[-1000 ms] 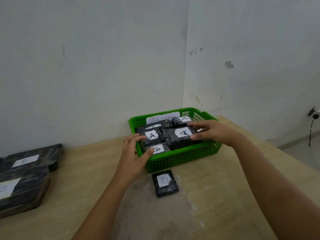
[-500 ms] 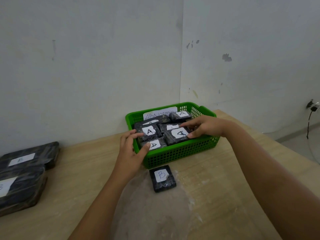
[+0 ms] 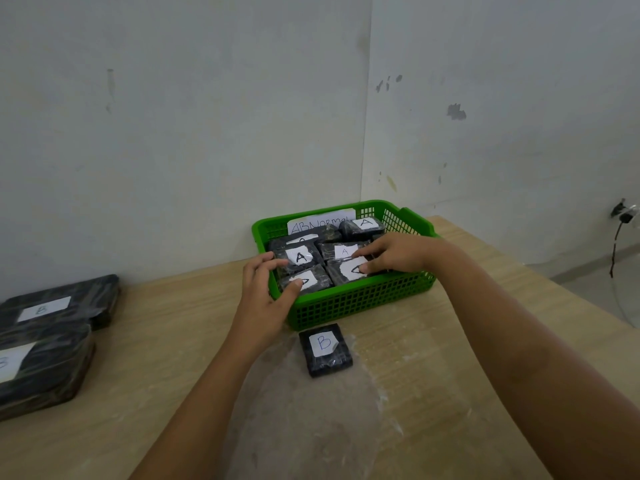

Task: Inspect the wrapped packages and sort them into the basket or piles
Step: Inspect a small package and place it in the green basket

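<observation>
I see a green basket (image 3: 363, 303) at the far side of a pale wooden surface (image 3: 433, 375), set against the corner of a white wall. A paper sign (image 3: 320, 221) reading "ABNormal" stands at its back, and it is packed with black wrapped packages bearing white labels marked A. My left hand (image 3: 263, 299) rests at the basket's near-left corner, fingers on the A package at the left (image 3: 298, 259) and thumb pressing the front-left package (image 3: 306, 282); its fingers are relaxed, not clenched. My right hand (image 3: 398, 252) reaches in from the right, fingertips laid flat on the label of the front-right package (image 3: 346, 275), gripping nothing. Just in front of the basket a small package marked B (image 3: 325, 349) lies on the surface. Well apart at the left edge sit two large wrapped packages (image 3: 45, 341), each labelled B
</observation>
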`<state>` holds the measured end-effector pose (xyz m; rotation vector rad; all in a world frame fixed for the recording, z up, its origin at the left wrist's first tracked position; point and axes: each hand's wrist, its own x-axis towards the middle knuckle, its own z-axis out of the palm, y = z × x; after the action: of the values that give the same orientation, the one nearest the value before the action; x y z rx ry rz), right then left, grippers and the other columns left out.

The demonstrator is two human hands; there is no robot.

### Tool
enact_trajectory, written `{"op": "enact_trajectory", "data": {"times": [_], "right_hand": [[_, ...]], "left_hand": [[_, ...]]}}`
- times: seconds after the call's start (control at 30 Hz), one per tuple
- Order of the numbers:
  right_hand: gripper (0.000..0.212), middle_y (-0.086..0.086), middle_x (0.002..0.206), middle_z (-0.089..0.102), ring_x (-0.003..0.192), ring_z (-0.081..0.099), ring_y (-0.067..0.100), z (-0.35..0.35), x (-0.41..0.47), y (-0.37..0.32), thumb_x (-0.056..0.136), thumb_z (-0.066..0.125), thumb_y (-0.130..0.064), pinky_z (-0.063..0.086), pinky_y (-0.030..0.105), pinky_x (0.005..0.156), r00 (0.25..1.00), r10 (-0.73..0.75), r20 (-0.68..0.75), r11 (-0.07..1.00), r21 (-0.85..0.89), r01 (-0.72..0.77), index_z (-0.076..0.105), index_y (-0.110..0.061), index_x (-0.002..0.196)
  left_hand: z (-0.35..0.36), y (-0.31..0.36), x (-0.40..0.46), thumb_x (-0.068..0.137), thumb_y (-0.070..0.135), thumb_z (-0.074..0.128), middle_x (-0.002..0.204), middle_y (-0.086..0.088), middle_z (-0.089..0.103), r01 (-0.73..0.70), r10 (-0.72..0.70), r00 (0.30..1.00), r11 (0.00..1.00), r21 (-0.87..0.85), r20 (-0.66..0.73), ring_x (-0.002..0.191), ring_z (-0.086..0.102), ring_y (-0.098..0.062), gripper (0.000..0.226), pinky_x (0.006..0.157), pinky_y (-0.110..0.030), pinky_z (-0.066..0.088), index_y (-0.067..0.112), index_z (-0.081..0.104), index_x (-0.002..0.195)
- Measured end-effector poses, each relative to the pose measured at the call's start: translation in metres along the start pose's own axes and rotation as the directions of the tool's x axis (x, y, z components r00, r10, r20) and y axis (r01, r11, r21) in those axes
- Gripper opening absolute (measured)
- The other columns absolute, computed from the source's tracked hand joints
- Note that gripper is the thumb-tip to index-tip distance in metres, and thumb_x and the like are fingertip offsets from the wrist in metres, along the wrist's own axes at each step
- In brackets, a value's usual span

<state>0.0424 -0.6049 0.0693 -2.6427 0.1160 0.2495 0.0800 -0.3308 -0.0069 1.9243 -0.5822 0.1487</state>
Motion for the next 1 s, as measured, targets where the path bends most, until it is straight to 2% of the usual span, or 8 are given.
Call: {"op": "enact_trajectory", "data": {"times": [0.13, 0.23, 0.4, 0.53, 0.63, 0.77, 0.83, 1.0], "right_hand": [[0.055, -0.001, 0.159, 0.043, 0.144, 0.042, 0.022, 0.0, -0.002, 0.002, 0.097, 0.06, -0.055, 0.028, 0.038, 0.117, 1.0, -0.002, -0.006, 1.0, 0.022, 0.002, 0.051, -0.039, 0.148], [0.054, -0.001, 0.15, 0.053, 0.133, 0.052, 0.02, 0.002, -0.005, 0.005, 0.096, 0.059, -0.059, 0.036, 0.038, 0.115, 0.998, -0.007, -0.063, 0.999, 0.043, 0.01, 0.052, -0.042, 0.147], [0.033, -0.006, 0.115, 0.07, 0.103, 0.066, 0.012, 0.008, -0.005, 0.011, 0.096, 0.067, -0.047, 0.05, 0.031, 0.094, 0.981, 0.008, -0.193, 0.994, 0.111, 0.014, 0.069, -0.035, 0.126], [0.021, -0.009, 0.097, 0.069, 0.095, 0.065, 0.015, 0.009, -0.001, 0.008, 0.1, 0.063, -0.039, 0.05, 0.03, 0.082, 0.976, 0.045, -0.212, 0.995, 0.094, -0.026, 0.072, -0.03, 0.116], [0.022, -0.006, 0.107, 0.065, 0.103, 0.061, 0.018, 0.007, 0.003, -0.002, 0.102, 0.06, -0.037, 0.048, 0.033, 0.092, 0.986, 0.063, -0.157, 0.998, 0.026, -0.059, 0.069, -0.026, 0.118], [0.029, 0.004, 0.133, 0.058, 0.109, 0.051, 0.019, 0.006, 0.004, -0.013, 0.104, 0.053, -0.042, 0.038, 0.031, 0.092, 0.994, 0.093, -0.064, 0.989, -0.111, -0.1, 0.059, -0.024, 0.127], [0.032, 0.006, 0.14, 0.056, 0.116, 0.052, 0.022, 0.008, 0.005, -0.017, 0.106, 0.049, -0.041, 0.037, 0.032, 0.092, 0.993, 0.101, -0.068, 0.981, -0.162, -0.11, 0.055, -0.022, 0.131], [0.015, 0.005, 0.117, 0.066, 0.084, 0.058, 0.014, 0.02, 0.008, -0.013, 0.107, 0.049, -0.038, 0.043, 0.03, 0.072, 0.978, 0.05, -0.201, 0.994, -0.09, -0.069, 0.053, -0.026, 0.115]], "left_hand": [[0.0, 0.0, 0.0, 0.096, 0.03, 0.069, 0.139, 0.015, 0.033, -0.001, 0.001, 1.0, 1.0, -0.003, 0.001, 0.129, 0.031, 0.007, 0.033, 0.11, -0.028, 0.032, 0.031, 0.055, 0.126], [-0.001, 0.002, 0.001, 0.096, 0.028, 0.069, 0.139, 0.015, 0.033, 0.001, -0.001, 1.0, 1.0, -0.004, 0.001, 0.13, 0.032, 0.004, 0.034, 0.109, -0.027, 0.032, 0.03, 0.055, 0.126], [-0.001, 0.003, -0.001, 0.096, 0.028, 0.069, 0.14, 0.014, 0.033, 0.005, -0.005, 1.0, 1.0, -0.004, 0.005, 0.131, 0.032, 0.002, 0.033, 0.107, -0.027, 0.033, 0.03, 0.055, 0.126], [-0.001, 0.003, -0.002, 0.097, 0.029, 0.068, 0.14, 0.015, 0.033, -0.004, 0.004, 1.0, 1.0, -0.002, -0.001, 0.131, 0.032, 0.003, 0.031, 0.108, -0.027, 0.032, 0.031, 0.055, 0.125], [-0.001, 0.002, -0.001, 0.097, 0.028, 0.069, 0.14, 0.015, 0.033, -0.003, 0.003, 1.0, 1.0, -0.004, -0.004, 0.131, 0.033, 0.003, 0.032, 0.107, -0.027, 0.034, 0.028, 0.056, 0.127], [-0.001, 0.004, -0.001, 0.097, 0.027, 0.068, 0.141, 0.014, 0.033, -0.008, 0.008, 1.0, 1.0, -0.003, -0.001, 0.129, 0.032, 0.005, 0.032, 0.1, -0.017, 0.034, 0.027, 0.056, 0.127], [-0.001, 0.003, -0.002, 0.097, 0.028, 0.068, 0.14, 0.015, 0.033, -0.014, 0.014, 1.0, 1.0, -0.007, 0.003, 0.129, 0.032, 0.004, 0.031, 0.102, -0.022, 0.035, 0.03, 0.055, 0.126], [-0.001, 0.002, -0.001, 0.098, 0.028, 0.067, 0.143, 0.013, 0.033, -0.013, 0.013, 1.0, 1.0, -0.004, -0.002, 0.131, 0.031, 0.005, 0.031, 0.106, -0.025, 0.033, 0.03, 0.055, 0.126]]}}
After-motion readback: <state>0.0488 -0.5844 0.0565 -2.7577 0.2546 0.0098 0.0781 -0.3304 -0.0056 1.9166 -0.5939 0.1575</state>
